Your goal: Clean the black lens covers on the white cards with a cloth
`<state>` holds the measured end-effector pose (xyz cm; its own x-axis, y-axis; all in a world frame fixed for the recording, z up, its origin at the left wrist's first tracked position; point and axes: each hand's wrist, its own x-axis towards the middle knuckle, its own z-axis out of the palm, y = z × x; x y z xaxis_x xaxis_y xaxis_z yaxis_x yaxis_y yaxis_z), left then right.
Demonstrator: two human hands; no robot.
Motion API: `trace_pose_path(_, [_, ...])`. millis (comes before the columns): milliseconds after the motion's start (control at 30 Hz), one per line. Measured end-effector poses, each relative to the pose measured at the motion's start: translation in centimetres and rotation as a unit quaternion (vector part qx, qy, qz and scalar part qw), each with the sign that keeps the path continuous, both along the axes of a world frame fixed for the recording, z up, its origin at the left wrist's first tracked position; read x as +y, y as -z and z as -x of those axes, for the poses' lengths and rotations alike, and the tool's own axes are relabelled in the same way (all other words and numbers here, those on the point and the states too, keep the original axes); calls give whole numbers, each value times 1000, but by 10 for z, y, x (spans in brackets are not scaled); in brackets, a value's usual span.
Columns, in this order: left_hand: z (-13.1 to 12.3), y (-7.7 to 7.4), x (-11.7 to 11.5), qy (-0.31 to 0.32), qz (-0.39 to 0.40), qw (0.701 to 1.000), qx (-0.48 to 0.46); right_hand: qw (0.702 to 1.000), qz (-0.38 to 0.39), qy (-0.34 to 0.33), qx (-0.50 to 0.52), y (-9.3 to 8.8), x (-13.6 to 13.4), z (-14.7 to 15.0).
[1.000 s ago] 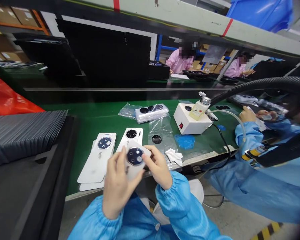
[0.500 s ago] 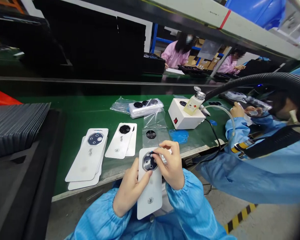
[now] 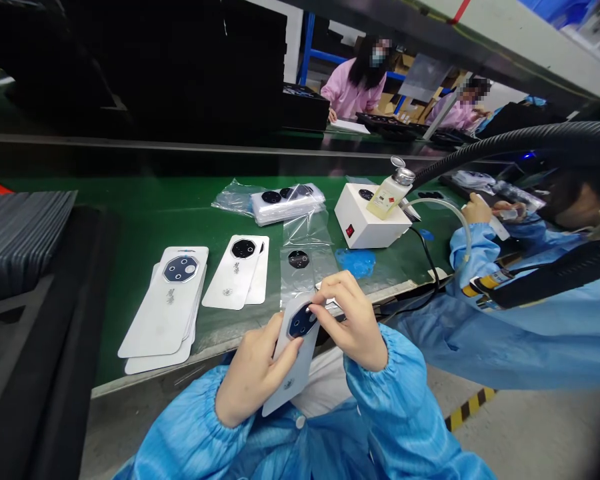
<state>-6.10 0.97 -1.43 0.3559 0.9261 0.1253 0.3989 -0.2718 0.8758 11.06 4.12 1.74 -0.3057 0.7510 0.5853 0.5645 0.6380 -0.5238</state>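
Held panel: white phone back panel [image 3: 297, 370], tilted, off the bench, over the lap just in front of the green bench [image 3: 145, 220].
Left hand: left hand [image 3: 253, 373] clamps the panel's left side, thumb on the printed face, fingers behind. Looks like the steadying hand.
Right hand: right hand [image 3: 353, 323] works the top right rim of the dark octagonal camera plate [image 3: 301, 321], thumb and forefinger tips drawn close together. Whether they pinch a film, the rim or nothing: cannot tell.
Step, as judged: fine fingertip work at the plate's edge, perhaps on a cover film.
Doing it well: brace the panel near the plate so it doesn't flex; use light tip pressure; pull low and slow if a film lifts.
Thumb care: left thumb lies close to the plate's lower edge; best off the glossy surface, as smudges would likely show.
Tilt: angling the plate to the light should show any lifted edge.
Set-down spots: left panel stack [image 3: 155, 330] and smaller panel pair [image 3: 230, 280], both flat on the bench, plates up; printed faces could scuff if slid.
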Motion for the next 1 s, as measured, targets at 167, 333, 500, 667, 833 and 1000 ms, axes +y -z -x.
trace_pose_path(167, [1,2,3,13,-11,1000,8,1000,3,-4,-12,0,1,-3])
trace_pose_path(333, [1,1,4,23,-8,1000,8,995,-49,28,-77,0,4,-1])
trace_pose_path(500, [1,-1,6,21,0,1000,-3,973,-159,67,-155,2,4,5])
trace_pose_path(667, [2,-4,5,6,24,999,-36,965,-212,44,-147,7,2,7])
trace_pose_path(833, [1,-8,2,-11,11,999,-49,979,-183,21,-92,4,-1,6])
trace_pose_path(1000, [-1,-10,-1,-15,-58,998,-23,996,-85,20,-32,-5,-4,4])
